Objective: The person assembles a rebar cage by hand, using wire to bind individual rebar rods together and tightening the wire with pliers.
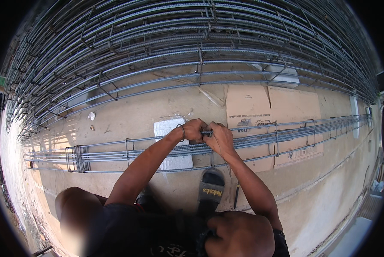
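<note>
A long, narrow rebar cage (252, 140) with square stirrups lies across in front of me, left to right. Over its middle, my left hand (193, 130) is closed at the far top bar, a ring of wire or a bracelet (181, 132) around its wrist. My right hand (220, 138) is closed right beside it, fingers pinched. Between them shows a short dark piece (207, 133); what each hand grips is hidden by the fingers. A thin dark wire seems to hang below my right hand. Toward the left end, several stirrups (81, 158) are bunched together on the bars.
Stacked rebar cages (157, 38) fill the far side. Beneath the near cage lie flattened cardboard (247, 103) and a white foam-like block (177, 162). My sandalled foot (212, 188) is close to the near bars, with a thin dark stick-like tool (237, 195) beside it on the concrete floor.
</note>
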A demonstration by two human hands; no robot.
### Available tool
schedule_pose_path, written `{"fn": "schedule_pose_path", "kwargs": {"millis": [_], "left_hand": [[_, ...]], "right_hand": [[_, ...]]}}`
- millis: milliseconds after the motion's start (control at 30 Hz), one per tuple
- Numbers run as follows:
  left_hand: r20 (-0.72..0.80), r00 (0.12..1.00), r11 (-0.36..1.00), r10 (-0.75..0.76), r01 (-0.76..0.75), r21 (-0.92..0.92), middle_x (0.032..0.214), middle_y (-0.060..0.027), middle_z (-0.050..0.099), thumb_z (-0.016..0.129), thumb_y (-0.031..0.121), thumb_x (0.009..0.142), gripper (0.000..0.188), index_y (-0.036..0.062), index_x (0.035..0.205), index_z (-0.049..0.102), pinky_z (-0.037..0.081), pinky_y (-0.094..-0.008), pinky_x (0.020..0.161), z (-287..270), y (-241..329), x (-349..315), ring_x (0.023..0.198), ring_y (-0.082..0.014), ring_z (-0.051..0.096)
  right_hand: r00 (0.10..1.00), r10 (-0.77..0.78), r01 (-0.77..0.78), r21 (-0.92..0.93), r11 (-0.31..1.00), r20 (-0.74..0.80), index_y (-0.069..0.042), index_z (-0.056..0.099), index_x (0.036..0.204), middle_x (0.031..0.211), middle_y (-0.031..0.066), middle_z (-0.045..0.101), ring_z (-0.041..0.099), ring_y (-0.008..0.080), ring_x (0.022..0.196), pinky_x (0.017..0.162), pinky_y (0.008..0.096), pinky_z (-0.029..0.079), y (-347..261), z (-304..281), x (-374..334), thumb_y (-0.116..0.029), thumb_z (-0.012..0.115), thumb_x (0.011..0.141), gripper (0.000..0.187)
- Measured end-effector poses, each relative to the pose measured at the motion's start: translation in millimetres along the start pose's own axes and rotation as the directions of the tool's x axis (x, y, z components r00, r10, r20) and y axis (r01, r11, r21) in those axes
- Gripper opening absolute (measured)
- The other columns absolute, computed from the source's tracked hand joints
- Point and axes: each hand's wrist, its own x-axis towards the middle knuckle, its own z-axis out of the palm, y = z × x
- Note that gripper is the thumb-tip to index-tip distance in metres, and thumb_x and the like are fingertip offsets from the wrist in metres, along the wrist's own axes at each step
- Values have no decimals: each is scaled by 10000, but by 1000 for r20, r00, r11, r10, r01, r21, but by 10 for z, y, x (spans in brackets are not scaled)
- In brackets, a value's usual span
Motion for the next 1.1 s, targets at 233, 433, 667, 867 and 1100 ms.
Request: {"fn": "schedule_pose_path", "kwargs": {"millis": [233,433,667,867,1100], "left_hand": [[424,898,862,-118,304,-405,801,-90,668,682,-11,693,205,-39,895,666,536,-262,627,-295,75,69,720,-139,646],[508,861,729,-25,363,-580,822,-74,654,670,10,732,136,-34,860,653,545,-253,658,-265,-167,68,721,-123,639],[115,986,858,-118,160,-489,742,-79,684,669,11,750,197,-51,931,715,539,-255,596,-267,172,-14,692,-133,653],[-10,999,920,-54,46,-389,746,-122,700,668,21,757,184,-50,919,719,554,-293,548,-163,123,-66,636,-162,672],[-103,986,966,128,-100,238,775,-183,700,711,118,757,175,-12,874,710,542,-380,653,24,132,-2,737,-272,705]], "right_hand": [[993,112,-113,-28,993,-35,-24,653,894,928,198,663,652,397,839,743,448,522,-84,52,-17,-205,734,661,306],[995,78,-79,-9,997,-68,-21,619,876,929,189,647,648,396,824,723,450,516,-128,124,-13,-143,740,653,283],[995,-59,59,-9,998,-76,-24,540,906,915,192,635,633,415,818,703,473,502,84,138,-54,-27,683,704,247],[992,-116,111,-88,990,-48,11,491,974,872,235,632,640,431,805,674,500,514,10,97,-32,-33,617,768,245],[927,-219,231,-6,973,306,48,515,1029,841,254,640,630,450,845,721,492,493,6,-468,124,-201,774,719,474]]}}
